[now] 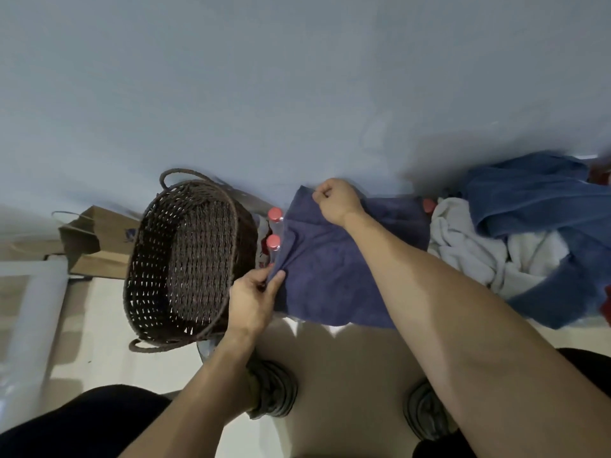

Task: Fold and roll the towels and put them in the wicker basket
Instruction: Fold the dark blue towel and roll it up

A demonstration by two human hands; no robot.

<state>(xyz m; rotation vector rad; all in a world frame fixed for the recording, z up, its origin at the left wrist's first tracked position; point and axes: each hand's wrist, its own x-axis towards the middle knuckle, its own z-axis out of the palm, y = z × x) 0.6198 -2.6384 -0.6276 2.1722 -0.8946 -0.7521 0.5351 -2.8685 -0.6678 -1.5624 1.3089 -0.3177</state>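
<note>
A purple-blue towel [334, 269] lies spread in front of me, its near edge hanging down. My left hand [253, 297] pinches its near left corner. My right hand [337, 201] grips its far left corner by the wall. The dark brown wicker basket [139, 259] stands to the left of the towel, and nothing shows inside it. A heap of white towels [469, 242] and blue towels [542, 196] lies to the right.
Two clear bottles with red caps [274, 226] stand between the basket and the towel. A brown paper bag [96, 239] lies behind the basket at the left. A blue-grey wall [297, 94] rises just behind. My two feet in grey shoes [274, 388] are below.
</note>
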